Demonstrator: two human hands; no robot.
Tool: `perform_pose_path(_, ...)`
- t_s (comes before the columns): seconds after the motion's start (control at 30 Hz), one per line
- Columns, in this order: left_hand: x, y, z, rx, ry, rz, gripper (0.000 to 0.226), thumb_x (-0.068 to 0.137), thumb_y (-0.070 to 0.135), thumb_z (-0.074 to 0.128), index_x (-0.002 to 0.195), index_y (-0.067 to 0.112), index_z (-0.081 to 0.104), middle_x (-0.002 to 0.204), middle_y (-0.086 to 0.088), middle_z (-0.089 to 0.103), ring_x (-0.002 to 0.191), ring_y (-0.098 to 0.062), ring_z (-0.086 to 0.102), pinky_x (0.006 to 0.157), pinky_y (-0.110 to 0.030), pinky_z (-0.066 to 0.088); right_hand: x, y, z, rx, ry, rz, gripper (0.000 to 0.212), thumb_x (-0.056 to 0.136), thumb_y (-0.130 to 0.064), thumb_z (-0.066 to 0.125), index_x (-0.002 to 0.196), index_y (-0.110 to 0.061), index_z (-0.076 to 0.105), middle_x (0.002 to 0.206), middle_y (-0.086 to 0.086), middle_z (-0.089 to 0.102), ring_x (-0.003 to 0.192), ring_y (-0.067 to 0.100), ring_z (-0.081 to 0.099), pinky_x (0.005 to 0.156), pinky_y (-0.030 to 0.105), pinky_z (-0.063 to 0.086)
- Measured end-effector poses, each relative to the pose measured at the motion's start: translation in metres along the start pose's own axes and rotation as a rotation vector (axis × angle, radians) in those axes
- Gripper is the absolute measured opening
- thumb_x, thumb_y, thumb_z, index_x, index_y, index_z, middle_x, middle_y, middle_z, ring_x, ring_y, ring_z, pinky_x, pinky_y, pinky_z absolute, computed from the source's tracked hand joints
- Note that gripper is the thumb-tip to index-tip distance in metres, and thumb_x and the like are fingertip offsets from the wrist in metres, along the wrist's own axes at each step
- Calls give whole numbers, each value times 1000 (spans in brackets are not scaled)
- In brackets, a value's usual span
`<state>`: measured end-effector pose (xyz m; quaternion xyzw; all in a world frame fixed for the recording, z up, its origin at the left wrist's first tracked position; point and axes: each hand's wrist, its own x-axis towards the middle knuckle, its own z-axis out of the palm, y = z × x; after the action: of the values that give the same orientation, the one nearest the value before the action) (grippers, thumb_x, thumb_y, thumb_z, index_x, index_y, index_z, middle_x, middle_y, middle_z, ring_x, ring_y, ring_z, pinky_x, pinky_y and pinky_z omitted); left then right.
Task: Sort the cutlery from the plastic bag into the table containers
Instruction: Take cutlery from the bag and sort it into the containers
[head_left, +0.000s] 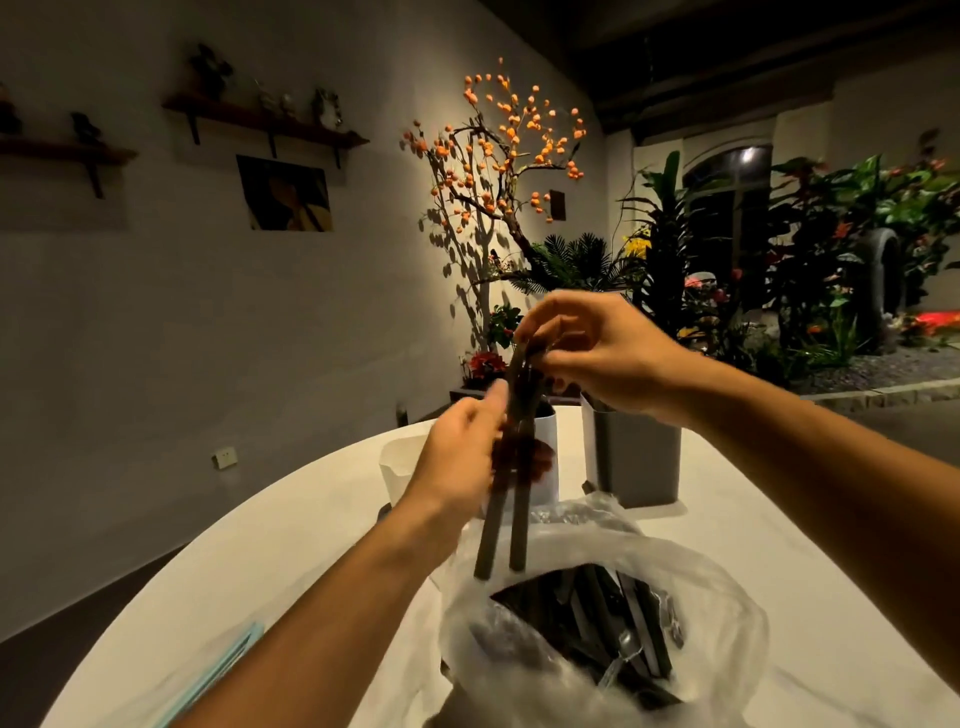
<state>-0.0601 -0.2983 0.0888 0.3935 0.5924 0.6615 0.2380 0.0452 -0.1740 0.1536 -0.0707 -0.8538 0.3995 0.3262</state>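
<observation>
Two dark chopsticks (506, 499) held upright above the open plastic bag (597, 623): right hand (587, 353) pinches their tops, left hand (462, 457) curls around the shafts. Risk: a loose pinch could drop them back among the bagged cutlery (613, 618). Containers behind number three: white (545, 457), grey (636, 462), translucent (397, 462).

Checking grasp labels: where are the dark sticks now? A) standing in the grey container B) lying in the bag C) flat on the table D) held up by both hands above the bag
D: the right hand pinches the sticks' tops, the left hand holds them midway, and their lower ends hang above the open bag.
</observation>
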Motion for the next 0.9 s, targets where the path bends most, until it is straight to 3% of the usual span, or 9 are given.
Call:
perform_pose_path(0.07,18,-3,-10,104,115,0,44,106,40,31,106,4,56,93,-14,73,91,-26,71,87,-42,56,16,3,-10,-49,194,-53,29,90,3,61,97,-25,61,98,-4,67,90,6,66,65,17,55)
perform_pose_path(0.17,41,-15,-20,276,263,27,29,107,24,32,106,12,58,104,-5,68,103,-23,64,90,-39,54,39,16,-17,-166,450,-138,28,89,2,61,99,-24,60,95,-9,63,92,7,63,76,18,53)
perform_pose_path(0.27,60,-27,-23,674,209,55,30,106,15,33,129,22,51,122,8,52,108,-15,51,73,-20,44,59,39,-9,-266,602,-197,27,87,2,63,101,-20,58,98,-5,62,90,7,61,75,14,52)
perform_pose_path(0.37,86,-39,-24,938,118,79,36,101,10,40,135,22,44,137,3,47,108,-11,42,80,-16,34,78,66,-2,-322,657,-246,26,84,3,66,104,-13,60,105,3,62,91,13,62,79,25,57)
perform_pose_path(0.47,107,-48,-27,1072,48,56,39,98,13,46,135,21,41,144,-1,43,120,-16,41,93,-26,35,92,85,3,-372,634,-268,29,82,5,67,106,-10,60,105,2,59,90,13,60,79,25,58)
perform_pose_path(0.6,123,-68,-33,1065,-19,-11,47,98,14,46,143,21,34,151,0,36,135,-18,36,100,-29,36,115,113,16,-401,540,-215,32,81,5,70,107,-13,60,104,-3,56,92,12,60,77,22,57)
perform_pose_path(0.67,126,-78,-35,1052,-23,-25,48,97,13,45,143,20,34,152,-1,35,136,-19,36,102,-30,36,122,129,26,-409,339,-84,34,84,8,64,109,-16,63,106,-1,61,98,16,62,77,24,58)
perform_pose_path(0.77,124,-84,-35,1032,3,-3,45,96,11,45,139,22,37,149,-2,40,130,-21,41,102,-35,41,118,148,41,-645,-63,102,42,87,8,59,121,-17,66,120,7,66,110,23,62,91,37,55)
perform_pose_path(0.9,110,-75,-35,1011,37,7,46,101,8,42,143,23,35,152,1,38,134,-20,41,104,-33,41,103,150,34,-578,44,140,47,86,10,57,125,-15,64,117,7,67,105,24,63,94,41,54)
